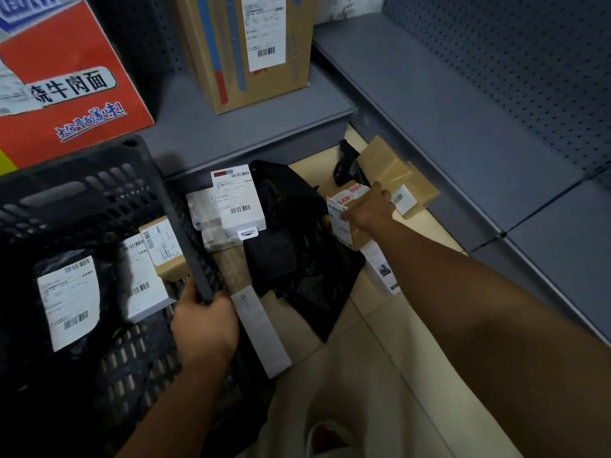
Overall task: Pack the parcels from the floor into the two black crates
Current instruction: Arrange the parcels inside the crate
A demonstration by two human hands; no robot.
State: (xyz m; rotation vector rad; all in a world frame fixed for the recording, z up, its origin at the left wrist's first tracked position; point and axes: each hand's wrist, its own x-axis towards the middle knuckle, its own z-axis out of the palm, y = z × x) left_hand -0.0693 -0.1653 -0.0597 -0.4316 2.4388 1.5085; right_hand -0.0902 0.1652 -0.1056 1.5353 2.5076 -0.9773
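My left hand (205, 322) grips the black crate (82, 200) by its near rim, fingers (216, 302) hooked over the edge. I judge this steadies it beside the pile, and labelled parcels (67, 302) already lie inside. On the floor (380, 342), past the black bag parcel (291, 233), my right hand (370, 209) wraps its fingers (385, 195) round a small red-printed carton (344, 223), apparently to carry it across.
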